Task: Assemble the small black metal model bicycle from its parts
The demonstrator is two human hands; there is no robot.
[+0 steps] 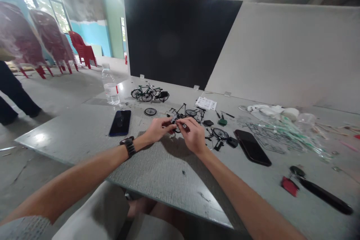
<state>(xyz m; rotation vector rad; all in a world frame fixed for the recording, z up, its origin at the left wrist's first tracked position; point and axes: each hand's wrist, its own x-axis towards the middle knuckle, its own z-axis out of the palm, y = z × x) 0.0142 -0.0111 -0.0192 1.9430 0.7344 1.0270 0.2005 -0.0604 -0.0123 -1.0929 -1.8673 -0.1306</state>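
Note:
My left hand (159,129) and my right hand (192,132) meet over the table, fingers pinched on a small black model bicycle (181,109). Part of its frame rises above my fingertips, and a bit of a wheel shows below them. The exact parts between the fingers are hidden. Just beyond lies a loose spoked wheel (150,111). To the right of my right hand are several loose black bicycle parts, including another wheel (221,134) and a black piece (232,142). Two small model bicycles (150,93) stand upright farther back.
A phone (120,123) and a water bottle (110,86) are on the left. At right lie another phone (252,147), keys with a black handle (323,195), a printed sheet (206,103) and plastic part frames (292,135). A black panel (180,41) stands behind the table.

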